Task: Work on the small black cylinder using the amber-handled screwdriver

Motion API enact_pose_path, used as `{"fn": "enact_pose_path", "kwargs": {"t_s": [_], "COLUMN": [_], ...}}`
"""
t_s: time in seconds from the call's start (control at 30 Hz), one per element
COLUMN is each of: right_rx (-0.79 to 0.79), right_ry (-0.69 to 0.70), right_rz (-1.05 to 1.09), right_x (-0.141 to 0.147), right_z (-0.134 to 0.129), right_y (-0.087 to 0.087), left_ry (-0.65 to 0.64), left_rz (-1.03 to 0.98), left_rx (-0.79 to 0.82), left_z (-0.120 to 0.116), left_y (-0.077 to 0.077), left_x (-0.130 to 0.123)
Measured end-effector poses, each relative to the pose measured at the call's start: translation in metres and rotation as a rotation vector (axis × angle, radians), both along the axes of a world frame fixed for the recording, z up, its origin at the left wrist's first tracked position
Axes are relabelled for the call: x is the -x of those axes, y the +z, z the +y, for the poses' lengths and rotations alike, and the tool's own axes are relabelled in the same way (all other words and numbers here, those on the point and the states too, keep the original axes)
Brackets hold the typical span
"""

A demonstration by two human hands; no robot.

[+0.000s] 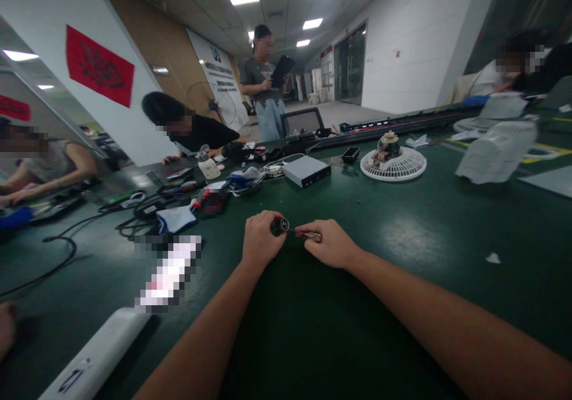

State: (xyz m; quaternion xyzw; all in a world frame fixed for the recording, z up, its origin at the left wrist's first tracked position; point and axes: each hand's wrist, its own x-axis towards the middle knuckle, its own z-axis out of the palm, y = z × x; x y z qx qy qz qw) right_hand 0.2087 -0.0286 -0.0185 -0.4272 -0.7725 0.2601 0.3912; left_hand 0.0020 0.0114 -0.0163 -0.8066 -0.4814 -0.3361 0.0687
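The left hand (263,240) and right hand (330,244) nearly meet in front of the person, fingers closed: the left pinches a small black cylinder (279,227), the right a brass-coloured piece (313,236) joined to it by a thin shaft. Both hover over a dark green workbench (402,281). Farther ahead sit a grey metal box (306,171) and a white fan base (393,164).

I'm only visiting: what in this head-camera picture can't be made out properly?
All in the head view:
Dark cylinder in the left hand: partly covered by the fingers, too small to identify.
Brass-coloured piece in the right hand: mostly hidden by the fingers, shape unclear.
Pixelated item on the green bench: blurred by pixelation.
White object at lower left: cut off by the bottom edge.
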Motion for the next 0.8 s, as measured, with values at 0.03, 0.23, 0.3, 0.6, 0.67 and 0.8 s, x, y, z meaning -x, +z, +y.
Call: {"fn": "enact_pose_path", "kwargs": {"t_s": [0.03, 0.23, 0.3, 0.6, 0.67, 0.8], "right_rx": [-0.001, -0.051, -0.057, 0.004, -0.009, -0.043], "right_ry": [0.015, 0.017, -0.013, -0.012, 0.013, -0.024], "right_rz": [0.014, 0.074, 0.078, 0.048, 0.077, 0.097], "right_x": [-0.0001, 0.0008, 0.0011, 0.0005, 0.0011, 0.0023], "right_z": [-0.0005, -0.0022, -0.0015, -0.0019, -0.0032, -0.0032], "right_y": [0.0006, 0.0023, 0.0019, 0.0033, 0.0039, 0.0035], "left_ry": [-0.003, -0.038, -0.048, -0.020, -0.033, -0.056], "left_rz": [0.004, 0.028, 0.037, 0.019, 0.027, 0.045], "left_rx": [-0.001, 0.002, 0.006, -0.008, -0.001, 0.005], "left_z": [0.0005, 0.0002, -0.0009, -0.0003, 0.0004, 0.0006], "left_y": [-0.0005, -0.0005, 0.0006, 0.0003, 0.0001, -0.0003], "left_x": [0.0001, -0.0002, -0.0008, 0.0001, 0.0003, 0.0002]}}
